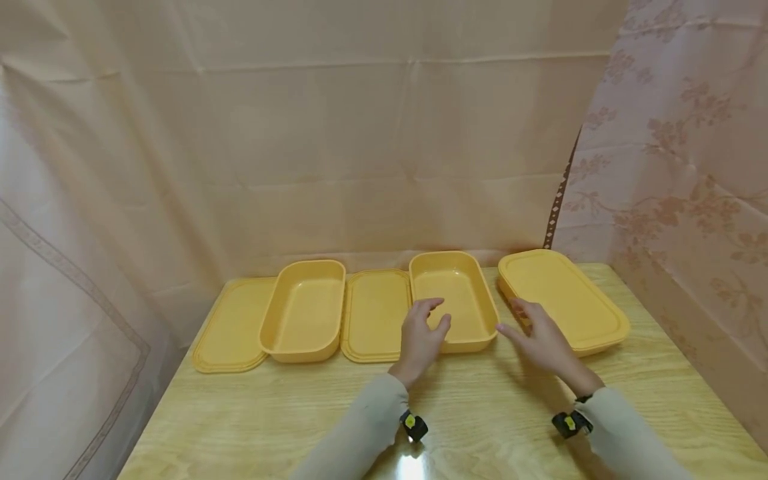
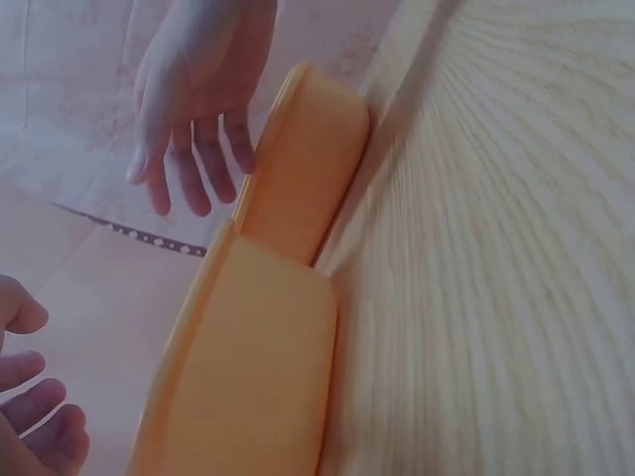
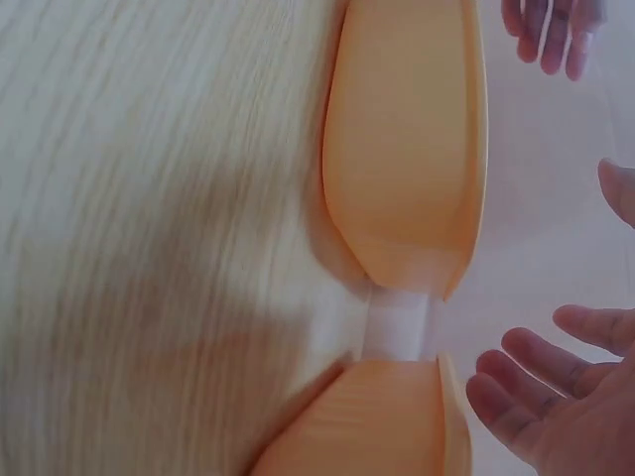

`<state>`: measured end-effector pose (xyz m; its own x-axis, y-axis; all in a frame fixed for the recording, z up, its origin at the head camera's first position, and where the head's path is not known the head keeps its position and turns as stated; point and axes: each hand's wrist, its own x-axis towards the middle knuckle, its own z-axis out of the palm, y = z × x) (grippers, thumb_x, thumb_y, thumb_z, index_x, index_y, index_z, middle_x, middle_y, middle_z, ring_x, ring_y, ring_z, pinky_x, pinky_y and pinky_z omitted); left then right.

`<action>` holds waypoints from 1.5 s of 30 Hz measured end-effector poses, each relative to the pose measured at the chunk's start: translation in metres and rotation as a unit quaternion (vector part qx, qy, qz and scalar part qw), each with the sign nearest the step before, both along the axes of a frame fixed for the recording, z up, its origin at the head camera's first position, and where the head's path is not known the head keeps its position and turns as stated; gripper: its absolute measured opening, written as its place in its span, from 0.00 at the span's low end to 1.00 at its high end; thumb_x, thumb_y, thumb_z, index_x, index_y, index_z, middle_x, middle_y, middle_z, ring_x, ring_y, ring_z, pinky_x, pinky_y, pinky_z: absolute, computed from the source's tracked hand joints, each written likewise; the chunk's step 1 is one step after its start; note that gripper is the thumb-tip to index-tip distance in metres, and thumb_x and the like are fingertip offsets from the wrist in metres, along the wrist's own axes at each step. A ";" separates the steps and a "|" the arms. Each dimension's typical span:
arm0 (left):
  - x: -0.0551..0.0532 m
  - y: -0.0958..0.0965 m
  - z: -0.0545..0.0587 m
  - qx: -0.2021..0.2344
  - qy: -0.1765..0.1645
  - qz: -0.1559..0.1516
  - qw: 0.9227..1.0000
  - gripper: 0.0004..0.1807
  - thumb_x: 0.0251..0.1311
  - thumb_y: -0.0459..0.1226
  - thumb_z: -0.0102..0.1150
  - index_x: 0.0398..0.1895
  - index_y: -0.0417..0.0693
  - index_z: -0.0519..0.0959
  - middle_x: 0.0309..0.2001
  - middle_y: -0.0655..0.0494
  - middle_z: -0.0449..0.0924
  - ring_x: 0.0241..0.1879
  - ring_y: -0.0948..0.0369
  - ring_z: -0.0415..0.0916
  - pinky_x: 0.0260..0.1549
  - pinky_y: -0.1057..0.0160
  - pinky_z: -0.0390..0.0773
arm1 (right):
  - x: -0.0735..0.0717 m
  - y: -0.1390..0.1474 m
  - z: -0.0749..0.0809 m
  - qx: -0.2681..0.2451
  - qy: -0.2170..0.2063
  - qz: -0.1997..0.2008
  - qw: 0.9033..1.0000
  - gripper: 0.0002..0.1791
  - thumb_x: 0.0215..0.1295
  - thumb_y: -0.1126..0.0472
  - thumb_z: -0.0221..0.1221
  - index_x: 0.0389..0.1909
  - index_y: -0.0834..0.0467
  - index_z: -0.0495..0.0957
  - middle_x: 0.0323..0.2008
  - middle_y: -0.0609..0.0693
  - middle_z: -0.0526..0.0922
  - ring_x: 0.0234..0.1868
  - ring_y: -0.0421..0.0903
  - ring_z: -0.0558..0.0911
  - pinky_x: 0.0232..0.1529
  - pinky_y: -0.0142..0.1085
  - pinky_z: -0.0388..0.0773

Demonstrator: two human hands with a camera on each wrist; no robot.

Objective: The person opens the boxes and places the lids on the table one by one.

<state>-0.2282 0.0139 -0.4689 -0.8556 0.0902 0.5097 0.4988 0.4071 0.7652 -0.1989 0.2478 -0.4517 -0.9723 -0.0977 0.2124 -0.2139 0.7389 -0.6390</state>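
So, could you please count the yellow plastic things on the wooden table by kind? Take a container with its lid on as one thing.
Open yellow rectangular plastic containers: 2
Loose flat yellow rectangular plastic lids: 2
Closed yellow rectangular plastic container: 1
Total: 5

The wood-grain tabletop (image 1: 240,420) here carries, left to right along its far side, a flat yellow lid (image 1: 233,327), an open yellow container (image 1: 306,310), a second flat lid (image 1: 378,313), a second open container (image 1: 459,290) and a lidded container (image 1: 558,293).
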 end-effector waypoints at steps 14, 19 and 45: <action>0.008 0.029 0.006 -0.002 -0.067 -0.048 0.997 0.17 0.62 0.36 0.61 0.54 0.42 0.77 0.53 0.45 0.73 0.48 0.48 0.77 0.48 0.58 0.80 | -0.004 0.012 0.015 0.088 0.036 -0.031 0.995 0.40 0.68 0.43 0.57 0.68 0.68 0.61 0.63 0.72 0.66 0.62 0.71 0.65 0.59 0.66 0.64; 0.013 0.036 0.005 -0.031 -0.083 -0.066 0.994 0.18 0.63 0.37 0.60 0.55 0.41 0.76 0.52 0.46 0.76 0.48 0.49 0.78 0.46 0.63 0.79 | -0.001 0.019 0.015 0.099 0.025 -0.039 0.994 0.40 0.68 0.43 0.57 0.68 0.69 0.61 0.62 0.74 0.65 0.61 0.72 0.65 0.58 0.67 0.64; 0.025 0.087 0.003 -0.054 -0.200 -0.147 0.967 0.18 0.64 0.43 0.61 0.55 0.50 0.77 0.49 0.54 0.81 0.43 0.65 0.79 0.41 0.73 0.76 | -0.004 0.065 0.020 0.103 -0.008 -0.091 0.990 0.43 0.69 0.40 0.53 0.68 0.72 0.59 0.62 0.79 0.61 0.60 0.77 0.62 0.54 0.70 0.62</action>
<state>-0.2034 0.1007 -0.4656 -0.9118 0.3934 0.1172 0.2778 0.3812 0.8817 -0.2032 0.3126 -0.4318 -0.9809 0.0393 0.1905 -0.0565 0.8796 -0.4724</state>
